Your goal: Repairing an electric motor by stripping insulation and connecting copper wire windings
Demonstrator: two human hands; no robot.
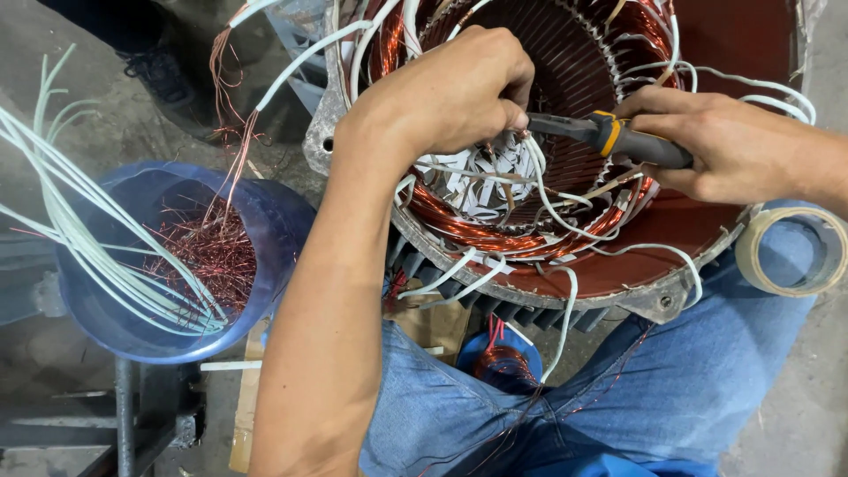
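Head view: my left hand (459,88) fingers pinched on white sleeved wires (530,168) inside motor stator (495,234), copper windings glossy. My right hand (715,141) fingers closed around pliers (609,134), tip just beside left fingers.

Stator bore (565,53) open w/ room; white leads (548,190) & copper windings (459,221) crowd rim near hands.

One round metal motor stator with copper windings (565,221), one black-and-yellow-handled pair of pliers (618,140), one blue plastic tub (274,230), one beige tape roll (795,252), perhaps a dozen white sleeving tubes (88,238).
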